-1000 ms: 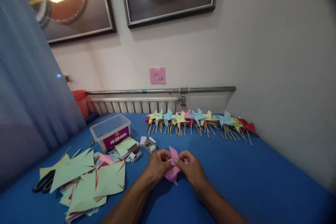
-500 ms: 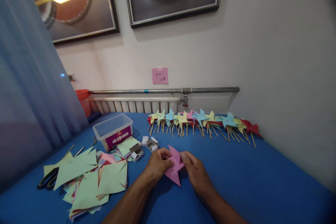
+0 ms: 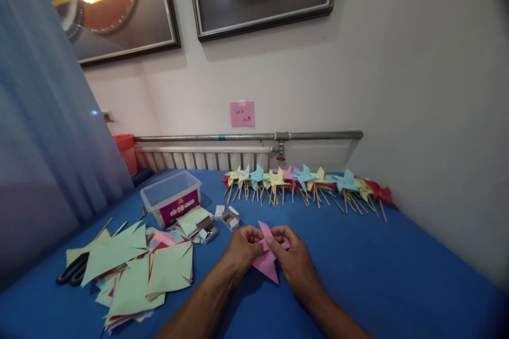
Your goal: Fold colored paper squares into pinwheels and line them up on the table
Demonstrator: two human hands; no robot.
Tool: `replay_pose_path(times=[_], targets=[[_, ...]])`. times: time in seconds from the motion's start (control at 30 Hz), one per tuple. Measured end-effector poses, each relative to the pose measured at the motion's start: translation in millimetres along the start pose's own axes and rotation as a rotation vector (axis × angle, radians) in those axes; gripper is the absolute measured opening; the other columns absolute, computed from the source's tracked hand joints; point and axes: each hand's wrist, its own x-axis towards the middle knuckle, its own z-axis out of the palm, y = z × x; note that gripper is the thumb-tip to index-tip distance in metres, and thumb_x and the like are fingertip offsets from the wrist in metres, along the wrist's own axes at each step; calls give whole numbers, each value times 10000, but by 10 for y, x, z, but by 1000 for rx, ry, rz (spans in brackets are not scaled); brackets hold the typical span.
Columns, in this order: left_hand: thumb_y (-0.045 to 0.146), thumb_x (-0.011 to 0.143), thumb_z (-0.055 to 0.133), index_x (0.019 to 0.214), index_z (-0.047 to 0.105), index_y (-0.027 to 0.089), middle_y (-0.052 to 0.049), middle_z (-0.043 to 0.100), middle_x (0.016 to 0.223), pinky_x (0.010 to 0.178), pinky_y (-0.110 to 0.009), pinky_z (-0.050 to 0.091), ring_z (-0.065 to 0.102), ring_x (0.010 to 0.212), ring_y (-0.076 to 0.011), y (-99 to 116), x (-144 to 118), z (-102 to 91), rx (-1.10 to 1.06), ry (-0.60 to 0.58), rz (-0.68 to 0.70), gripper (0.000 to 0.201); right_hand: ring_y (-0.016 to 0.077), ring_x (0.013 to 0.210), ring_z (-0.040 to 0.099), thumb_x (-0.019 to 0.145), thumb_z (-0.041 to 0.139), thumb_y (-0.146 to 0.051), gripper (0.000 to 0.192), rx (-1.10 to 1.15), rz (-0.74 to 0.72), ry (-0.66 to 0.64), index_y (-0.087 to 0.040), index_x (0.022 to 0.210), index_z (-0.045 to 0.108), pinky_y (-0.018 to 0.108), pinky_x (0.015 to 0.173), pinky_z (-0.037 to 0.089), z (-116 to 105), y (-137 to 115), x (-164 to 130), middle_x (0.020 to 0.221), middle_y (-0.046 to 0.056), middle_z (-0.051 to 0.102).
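A pink paper pinwheel point(image 3: 266, 265), its corners partly folded in, is held above the blue table by both hands. My left hand point(image 3: 243, 248) pinches its left side between thumb and fingers. From the right, my right hand point(image 3: 292, 254) grips it with the thumb pressed near its centre and the fingers behind. Small open boxes point(image 3: 230, 218) stand just beyond my left hand; another grey box point(image 3: 207, 229) holds small shiny pieces. To the left lies a pile of cut paper squares point(image 3: 169, 270), pale green on top.
Finished pinwheels on sticks point(image 3: 304, 177) lie in a row along the back of the blue table point(image 3: 358, 275). A clear plastic tub point(image 3: 173, 196) stands left of them. Black-handled scissors point(image 3: 73, 270) lie partly under paper. A red basket point(image 3: 126, 153) and a blue curtain point(image 3: 47, 116) are at far left.
My right thumb has moved left onto the pinwheel's centre, folding the right side inward. The pinwheel has turned slightly and shifted a little right. My left hand keeps its pinch.
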Motion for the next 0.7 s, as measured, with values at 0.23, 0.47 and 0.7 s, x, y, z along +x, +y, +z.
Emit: replay_pose_path(times=[0.23, 0.47, 0.7], targets=[[227, 462, 981, 727, 693, 153, -16, 725, 640, 588, -241, 444, 604, 536, -114, 60, -53, -6, -36, 5, -12, 398, 219, 716, 682, 714, 784, -465, 316, 78, 26, -60, -245, 911, 670, 327, 673, 542, 0, 78, 43, 788, 5, 713], [189, 453, 961, 711, 714, 140, -18, 719, 640, 604, -240, 445, 605, 551, -114, 93, -81, -7, -71, -6, -26, 360, 215, 710, 664, 741, 741, -448, 255, 43, 24, -88, -235, 862, 667, 330, 679, 528, -13, 47, 49, 785, 14, 719], [296, 446, 1040, 739, 710, 138, -45, 736, 671, 712, -299, 520, 663, 618, -155, 74, -75, -10, -97, -53, -20, 468, 227, 710, 672, 759, 716, -434, 214, -29, 4, -70, -250, 859, 670, 337, 663, 518, -15, -23, 9, 804, 22, 741]])
